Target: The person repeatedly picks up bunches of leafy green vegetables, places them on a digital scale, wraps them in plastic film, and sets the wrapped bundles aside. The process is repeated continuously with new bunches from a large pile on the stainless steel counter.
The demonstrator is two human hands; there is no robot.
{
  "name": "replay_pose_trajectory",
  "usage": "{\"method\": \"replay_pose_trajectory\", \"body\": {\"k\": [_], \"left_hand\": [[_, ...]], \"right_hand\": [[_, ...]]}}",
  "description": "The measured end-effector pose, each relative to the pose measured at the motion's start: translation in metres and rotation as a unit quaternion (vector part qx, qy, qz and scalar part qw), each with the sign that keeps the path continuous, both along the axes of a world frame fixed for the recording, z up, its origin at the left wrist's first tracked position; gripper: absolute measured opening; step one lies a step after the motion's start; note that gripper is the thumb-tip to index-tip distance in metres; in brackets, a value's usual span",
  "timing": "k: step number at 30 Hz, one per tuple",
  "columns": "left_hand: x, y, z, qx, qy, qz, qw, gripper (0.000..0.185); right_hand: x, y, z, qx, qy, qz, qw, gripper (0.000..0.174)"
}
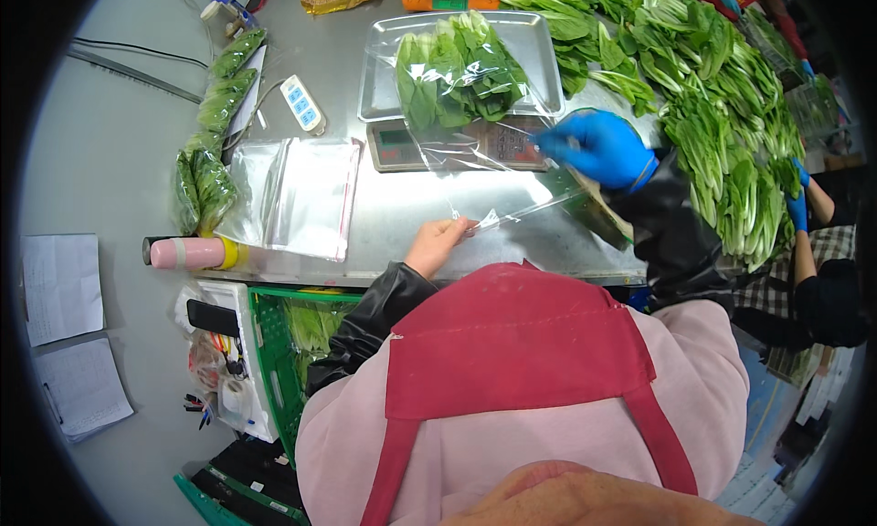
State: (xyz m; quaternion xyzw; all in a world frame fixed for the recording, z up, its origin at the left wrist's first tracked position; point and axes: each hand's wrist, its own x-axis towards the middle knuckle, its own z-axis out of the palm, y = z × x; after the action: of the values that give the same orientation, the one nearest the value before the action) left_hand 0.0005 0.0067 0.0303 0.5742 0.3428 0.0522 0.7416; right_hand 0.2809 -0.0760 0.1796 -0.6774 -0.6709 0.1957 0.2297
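Note:
A clear plastic bag (452, 163) with leafy greens (462, 74) in its far end lies over a metal tray (380, 67) on a digital scale (394, 146). My bare left hand (438, 242) pinches the near corner of the bag's mouth, close to the table's front edge. On the bag's right side is my right hand (599, 149) in a blue glove, its fingertips closed on the film beside the scale's keypad. The bag's near part is stretched flat between both hands, with no greens in it.
Flat clear bags (312, 197) lie stacked to the left, near a power strip (301, 105), filled bags of greens (205, 177) and a pink bottle (188, 252). Loose greens (712, 81) heap up on the right, where another person's gloved hands (798, 201) work. A green crate (270, 361) stands below.

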Motion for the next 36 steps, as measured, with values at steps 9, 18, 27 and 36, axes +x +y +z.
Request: {"method": "replay_pose_trajectory", "body": {"k": [9, 18, 27, 36], "left_hand": [[-0.019, -0.011, 0.006, 0.164, -0.02, -0.003, 0.986, 0.046], [-0.031, -0.013, 0.008, 0.105, -0.096, 0.099, 0.985, 0.047], [-0.033, -0.009, 0.006, 0.134, -0.051, 0.13, 0.981, 0.039], [-0.041, 0.009, 0.009, 0.013, -0.14, 0.145, 0.979, 0.032]], "right_hand": [[-0.017, 0.163, -0.107, 0.087, -0.282, -0.071, 0.953, 0.064], [-0.085, 0.053, -0.076, 0.153, 0.039, 0.155, 0.975, 0.02], [-0.131, 0.019, -0.101, 0.089, -0.047, 0.19, 0.977, 0.014], [-0.073, -0.056, -0.072, -0.078, -0.005, 0.176, 0.981, 0.014]]}}
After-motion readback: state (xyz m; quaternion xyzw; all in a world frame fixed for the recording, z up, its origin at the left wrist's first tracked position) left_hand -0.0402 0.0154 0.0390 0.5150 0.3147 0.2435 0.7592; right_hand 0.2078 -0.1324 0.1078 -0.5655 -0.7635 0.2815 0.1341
